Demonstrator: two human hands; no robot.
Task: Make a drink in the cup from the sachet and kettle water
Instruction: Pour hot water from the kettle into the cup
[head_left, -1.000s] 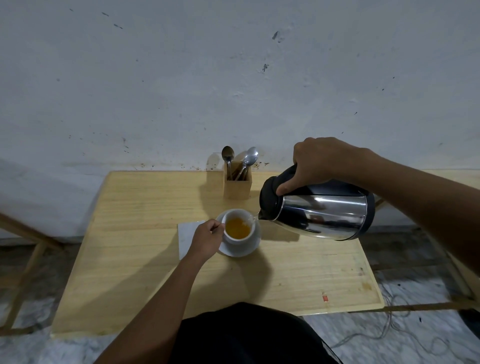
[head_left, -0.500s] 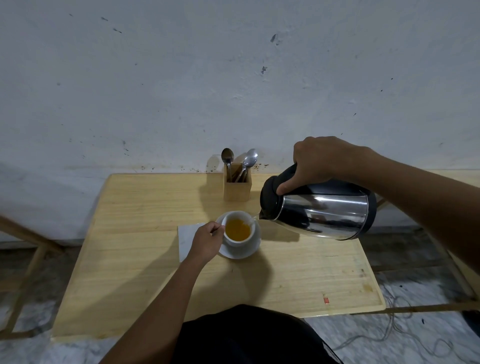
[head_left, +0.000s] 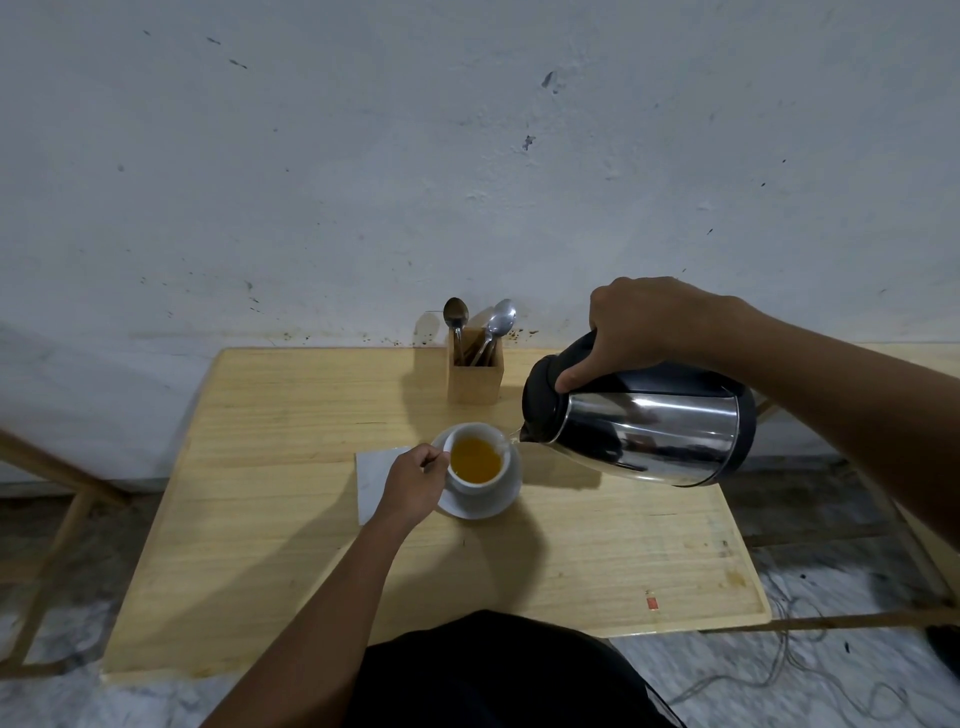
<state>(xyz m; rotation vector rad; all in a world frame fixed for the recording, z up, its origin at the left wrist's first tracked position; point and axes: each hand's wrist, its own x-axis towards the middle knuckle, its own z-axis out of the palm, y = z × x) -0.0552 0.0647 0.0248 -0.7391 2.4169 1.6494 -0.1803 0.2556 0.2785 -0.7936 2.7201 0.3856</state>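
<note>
A white cup (head_left: 474, 487) holding orange-yellow liquid stands on a white saucer (head_left: 498, 505) in the middle of the wooden table (head_left: 260, 519). My left hand (head_left: 415, 480) grips the cup at its left side. My right hand (head_left: 644, 325) is closed on the black handle of a steel kettle (head_left: 649, 428), which is tipped on its side with the spout at the cup's right rim. A thin stream of water runs from the spout into the cup. The sachet is not visible.
A white napkin (head_left: 371, 473) lies left of the saucer, partly under my left hand. A wooden holder (head_left: 475, 376) with spoons stands at the table's far edge against the wall. Cables lie on the floor at the right.
The kettle and both hands hold almost the same pose. The liquid in the cup stands slightly higher.
</note>
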